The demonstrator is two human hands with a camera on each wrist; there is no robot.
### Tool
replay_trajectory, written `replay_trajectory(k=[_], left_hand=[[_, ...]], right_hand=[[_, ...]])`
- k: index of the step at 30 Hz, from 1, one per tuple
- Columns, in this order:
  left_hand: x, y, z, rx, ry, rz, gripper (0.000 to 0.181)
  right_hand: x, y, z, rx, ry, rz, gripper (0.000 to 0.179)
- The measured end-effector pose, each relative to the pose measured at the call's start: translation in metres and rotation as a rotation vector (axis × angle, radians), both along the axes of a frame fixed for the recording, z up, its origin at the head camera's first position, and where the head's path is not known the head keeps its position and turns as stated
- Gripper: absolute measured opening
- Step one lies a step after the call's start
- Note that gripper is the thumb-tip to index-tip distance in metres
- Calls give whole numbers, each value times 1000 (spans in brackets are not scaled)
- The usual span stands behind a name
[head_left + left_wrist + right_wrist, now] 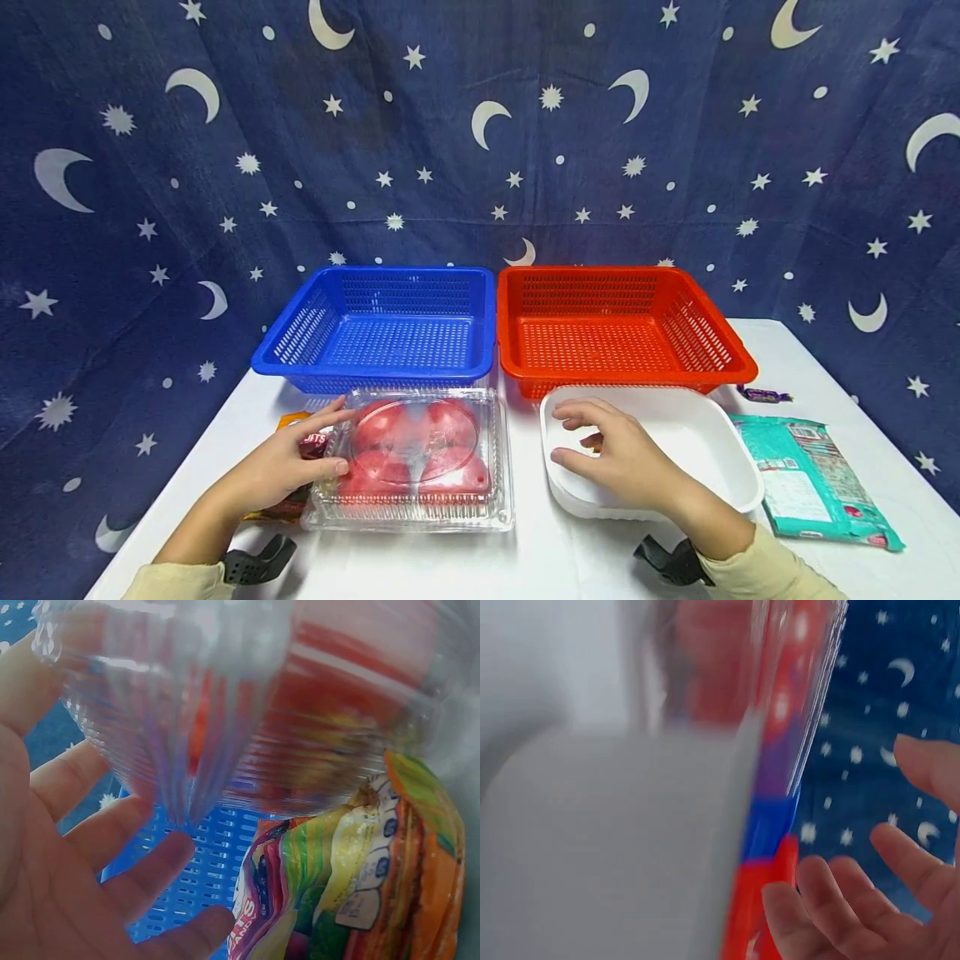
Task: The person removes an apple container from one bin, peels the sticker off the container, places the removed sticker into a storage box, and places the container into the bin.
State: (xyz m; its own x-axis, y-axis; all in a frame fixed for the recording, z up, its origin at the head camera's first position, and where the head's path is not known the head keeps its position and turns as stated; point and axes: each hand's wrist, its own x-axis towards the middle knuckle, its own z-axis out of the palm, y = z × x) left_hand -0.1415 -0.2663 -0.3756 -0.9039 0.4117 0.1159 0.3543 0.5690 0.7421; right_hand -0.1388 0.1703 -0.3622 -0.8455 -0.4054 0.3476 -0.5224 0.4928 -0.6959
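My left hand (281, 467) is at the left end of a clear plastic clamshell box (501, 467), thumb and fingertips right at its side. Red, round, tomato-like fruits (378, 425) show through the lid. In the left wrist view the fingers (154, 859) are spread below the box's ribbed wall. Partly under my left hand lies a colourful snack packet (352, 885). Over the left part of a white plastic tub (697, 425) hovers my right hand (622, 458), fingers loosely bent and holding nothing. A small orange-brown item (596, 447) shows past its fingers, mostly hidden.
Behind the box stands a blue basket (480, 367); a red basket (517, 367) adjoins it on the right. A teal packet (817, 483) lies right of the tub, with a small purple-wrapped sweet (765, 395) farther back. A star-patterned cloth (450, 92) hangs behind the white table (555, 558).
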Motion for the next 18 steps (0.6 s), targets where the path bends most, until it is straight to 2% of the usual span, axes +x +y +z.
replay_trajectory(k=[4, 9, 14, 18], left_hand=[[-2, 0, -1, 12, 3, -4, 60], [-3, -1, -4, 55, -14, -2, 60], [-2, -1, -8, 132, -53, -9, 62], [-1, -2, -9, 144, -71, -4, 62]], right_hand=[[3, -26, 4, -47, 3, 54, 43], [12, -54, 5, -42, -89, 79, 55], [22, -75, -1, 33, -189, 43, 65], [25, -86, -8, 42, -229, -12, 66]])
